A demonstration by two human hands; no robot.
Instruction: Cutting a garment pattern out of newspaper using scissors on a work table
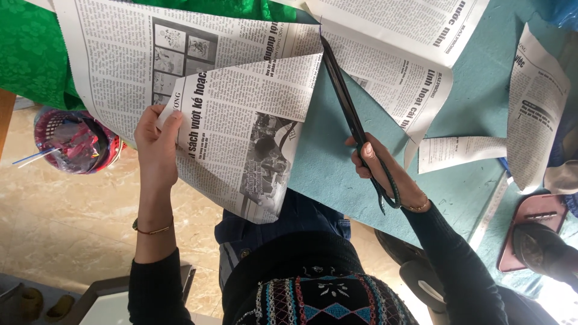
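Teal felt-covered table [337, 162] over beige tiled floor [66, 222], green cloth [30, 54] at its far edge. Folded newspaper sheet [241, 120] overhanging the near edge, pinched by left hand [158, 144], fingers closed on its fold. Long black scissors [355, 123], blades nearly closed at the paper's edge, gripped in right hand [385, 171].

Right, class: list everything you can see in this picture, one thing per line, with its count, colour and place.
folded newspaper sheet: one, black-and-white print, left of centre, held
scissors: one pair, dark, centre, blades at the fold
newspaper pieces: several, printed, top and right
teal cloth: one, under the paper
green fabric: one, top left
basket: one, pink-red, on the floor at left
ruler: one, pale, right
left hand: gripping the sheet's edge
right hand: in the scissor handles
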